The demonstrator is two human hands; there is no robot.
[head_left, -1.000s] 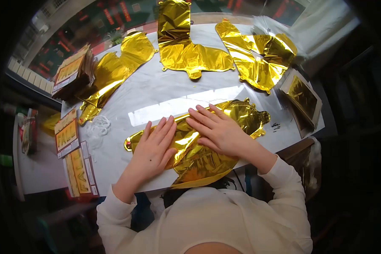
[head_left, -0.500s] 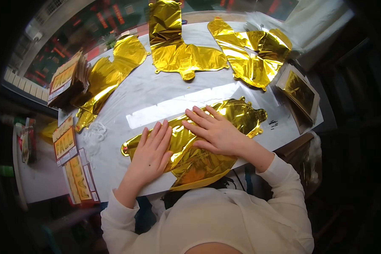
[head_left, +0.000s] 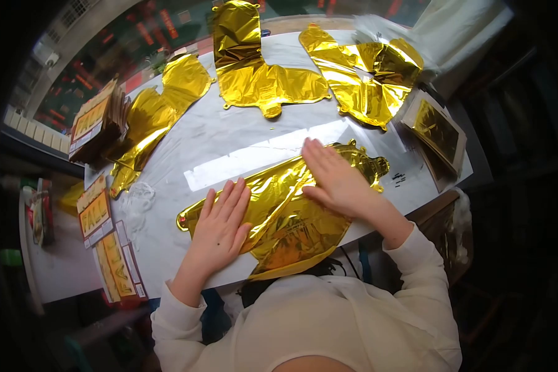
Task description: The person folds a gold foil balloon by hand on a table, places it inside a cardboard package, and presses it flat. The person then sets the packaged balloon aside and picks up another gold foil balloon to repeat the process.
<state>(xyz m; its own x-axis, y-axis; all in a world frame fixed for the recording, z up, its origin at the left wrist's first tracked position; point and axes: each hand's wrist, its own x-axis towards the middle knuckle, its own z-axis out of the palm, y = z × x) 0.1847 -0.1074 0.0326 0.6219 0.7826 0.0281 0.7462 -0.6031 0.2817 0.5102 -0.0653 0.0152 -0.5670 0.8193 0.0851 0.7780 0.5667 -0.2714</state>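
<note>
A shiny gold foil balloon (head_left: 282,214), flat and uninflated, lies across the near edge of the table, its lower part hanging over toward my body. My left hand (head_left: 220,226) rests flat on its left portion, fingers stretched out. On the right portion lies my right hand (head_left: 338,180), palm down, with its fingers straight and held close together. Neither hand grips anything. Small tabs stick out at the balloon's right end.
Gold foil balloons lie along the far side: one at left (head_left: 161,111), an L-shaped one (head_left: 266,84), and one with a hole (head_left: 372,77). Printed packets (head_left: 96,121) are stacked left, more packets (head_left: 115,263) below. Clear plastic strands (head_left: 136,201) and a framed gold-faced stack (head_left: 434,133) flank the balloon.
My right hand has slid right across the foil, and its spread fingers have come together. The left hand stays in the same place.
</note>
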